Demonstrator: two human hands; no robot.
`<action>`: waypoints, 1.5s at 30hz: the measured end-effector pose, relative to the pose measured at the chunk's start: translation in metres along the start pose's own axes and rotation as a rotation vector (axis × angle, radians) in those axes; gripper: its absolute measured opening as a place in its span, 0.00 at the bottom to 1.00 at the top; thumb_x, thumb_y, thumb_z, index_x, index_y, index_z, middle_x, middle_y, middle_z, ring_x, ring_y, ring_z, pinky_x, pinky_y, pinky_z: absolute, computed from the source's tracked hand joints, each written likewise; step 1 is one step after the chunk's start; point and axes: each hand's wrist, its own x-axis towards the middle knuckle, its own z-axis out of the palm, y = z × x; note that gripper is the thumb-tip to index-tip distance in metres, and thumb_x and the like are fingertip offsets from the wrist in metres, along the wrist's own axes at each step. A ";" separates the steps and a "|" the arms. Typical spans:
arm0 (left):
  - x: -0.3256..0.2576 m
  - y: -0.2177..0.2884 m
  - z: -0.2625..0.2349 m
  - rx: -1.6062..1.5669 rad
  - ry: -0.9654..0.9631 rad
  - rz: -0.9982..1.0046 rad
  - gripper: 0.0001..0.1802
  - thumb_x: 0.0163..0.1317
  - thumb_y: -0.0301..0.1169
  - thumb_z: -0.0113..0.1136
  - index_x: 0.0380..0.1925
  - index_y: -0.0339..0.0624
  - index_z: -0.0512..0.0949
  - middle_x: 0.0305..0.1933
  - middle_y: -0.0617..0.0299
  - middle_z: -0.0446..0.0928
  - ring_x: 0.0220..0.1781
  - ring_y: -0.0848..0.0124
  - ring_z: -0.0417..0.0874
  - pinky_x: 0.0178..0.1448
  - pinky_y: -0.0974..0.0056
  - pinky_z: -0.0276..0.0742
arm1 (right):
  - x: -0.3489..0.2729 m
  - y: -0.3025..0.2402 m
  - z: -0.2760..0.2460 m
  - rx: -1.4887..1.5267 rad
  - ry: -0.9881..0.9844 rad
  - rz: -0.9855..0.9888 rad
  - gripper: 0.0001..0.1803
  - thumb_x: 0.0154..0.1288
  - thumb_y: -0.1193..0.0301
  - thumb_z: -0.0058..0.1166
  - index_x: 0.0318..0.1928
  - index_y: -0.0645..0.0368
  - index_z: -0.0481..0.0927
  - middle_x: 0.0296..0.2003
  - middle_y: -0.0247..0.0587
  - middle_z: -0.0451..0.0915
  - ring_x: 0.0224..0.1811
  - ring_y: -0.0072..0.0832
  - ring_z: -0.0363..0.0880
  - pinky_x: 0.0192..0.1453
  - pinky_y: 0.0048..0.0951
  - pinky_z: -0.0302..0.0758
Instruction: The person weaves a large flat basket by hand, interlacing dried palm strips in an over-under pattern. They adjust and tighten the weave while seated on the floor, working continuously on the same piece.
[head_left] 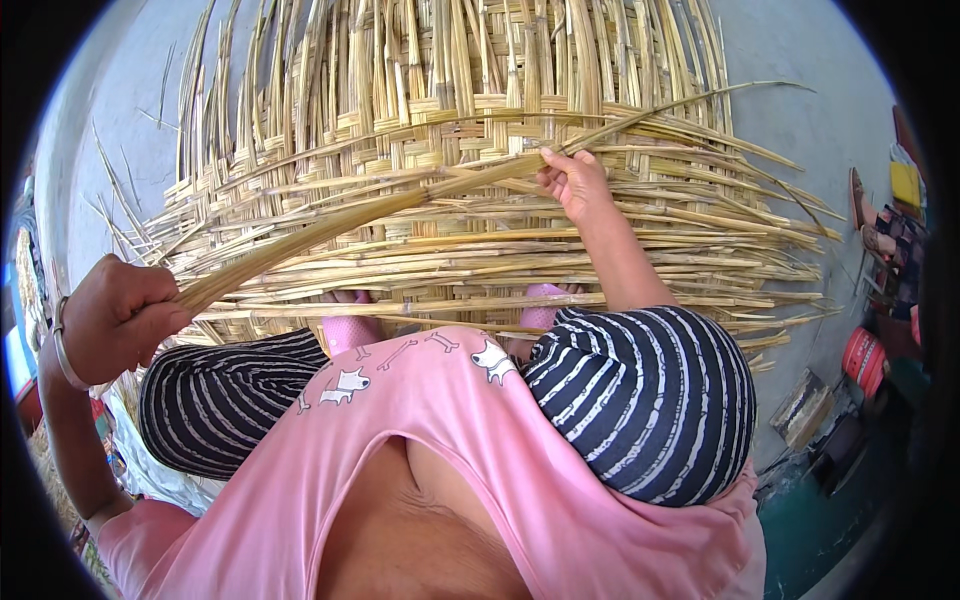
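My left hand (125, 315), with a bangle at its wrist, is closed in a fist round the wide end of a long, flattened cane strip (330, 225). The strip rises to the right above a half-woven cane mat (455, 115) and narrows to a thin tip beyond its right side. About midway along, my right hand (572, 183) pinches it between thumb and fingers. Many loose strips (480, 240) lie crosswise over the near part of the mat. At the far part, lengthwise strips stick out side by side. My feet, partly hidden, are at the mat's near edge.
Grey floor (800, 135) surrounds the mat, with stray slivers at the left. At the right rim are another person's feet (872, 225), a yellow item (904, 184), a red round container (863, 362) and a flat block (800, 408). Pale plastic sheeting (160, 455) lies at lower left.
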 end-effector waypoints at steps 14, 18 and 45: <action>0.020 -0.166 0.021 -0.090 0.197 -0.321 0.16 0.59 0.31 0.52 0.14 0.35 0.70 0.09 0.64 0.67 0.08 0.75 0.70 0.11 0.68 0.65 | 0.016 -0.063 -0.035 0.060 0.120 -0.246 0.13 0.55 0.81 0.61 0.39 0.63 0.71 0.33 0.44 0.78 0.30 0.29 0.79 0.32 0.29 0.81; 0.024 -0.219 0.034 -0.105 0.249 -0.432 0.16 0.59 0.31 0.50 0.14 0.35 0.70 0.09 0.62 0.68 0.07 0.72 0.71 0.10 0.67 0.66 | 0.022 -0.085 -0.039 0.080 0.121 -0.287 0.12 0.56 0.82 0.59 0.40 0.64 0.71 0.34 0.45 0.78 0.30 0.31 0.79 0.34 0.30 0.81; 0.118 -0.002 0.006 0.708 0.612 0.191 0.06 0.55 0.22 0.52 0.31 0.45 0.75 0.24 0.54 0.78 0.31 0.56 0.82 0.33 0.54 0.74 | -0.087 -0.235 0.096 -1.710 -0.085 -1.295 0.34 0.67 0.48 0.43 0.59 0.66 0.67 0.58 0.56 0.68 0.60 0.50 0.67 0.65 0.41 0.62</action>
